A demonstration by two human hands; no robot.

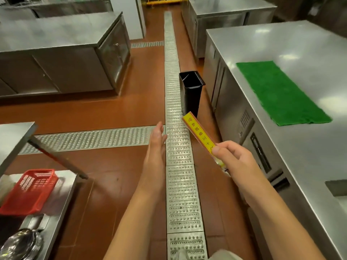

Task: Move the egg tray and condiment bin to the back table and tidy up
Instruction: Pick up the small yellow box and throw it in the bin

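Head view: right hand (232,158) pinches one yellow box (200,135); left hand (156,141) flat.

Two bare forearms, no sleeves, rings or watch.

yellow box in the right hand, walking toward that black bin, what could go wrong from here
The right hand pinches the long yellow box only at one end, so it could twist loose or tip out of the grip. The black bin has a narrow mouth and stands on the floor beside the drain grate; a toss from here may miss and land on the grate. The left hand is open and not steadying the box.
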